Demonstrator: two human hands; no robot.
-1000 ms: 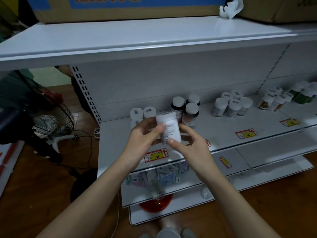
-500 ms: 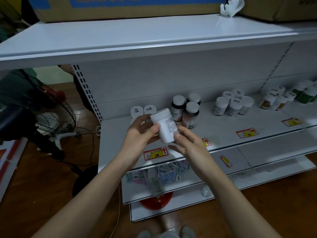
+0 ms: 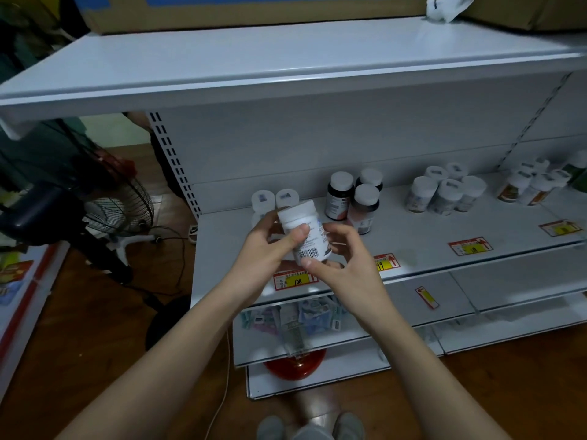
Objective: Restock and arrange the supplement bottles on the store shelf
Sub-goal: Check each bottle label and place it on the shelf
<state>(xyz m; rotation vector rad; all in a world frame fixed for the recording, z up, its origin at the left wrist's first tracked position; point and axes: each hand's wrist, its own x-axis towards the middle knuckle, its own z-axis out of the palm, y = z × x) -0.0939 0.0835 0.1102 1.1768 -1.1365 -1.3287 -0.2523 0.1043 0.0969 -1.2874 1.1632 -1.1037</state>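
1. Head view: a white bottle (image 3: 303, 231), tilted, barcode facing the camera, is held above the shelf's (image 3: 413, 239) front edge.
2. The left hand (image 3: 266, 246) grips its side, thumb across the label.
3. The right hand (image 3: 341, 260) pinches its lower end.
4. Dark bottles (image 3: 352, 198) stand just behind.

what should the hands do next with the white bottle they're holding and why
Probably set the white bottle upright on the shelf, just in front of the two white-capped bottles at the back left. Both the left hand and the right hand hold it tilted above the shelf's front edge, barcode toward the camera, and the spot in front of that pair looks bare.
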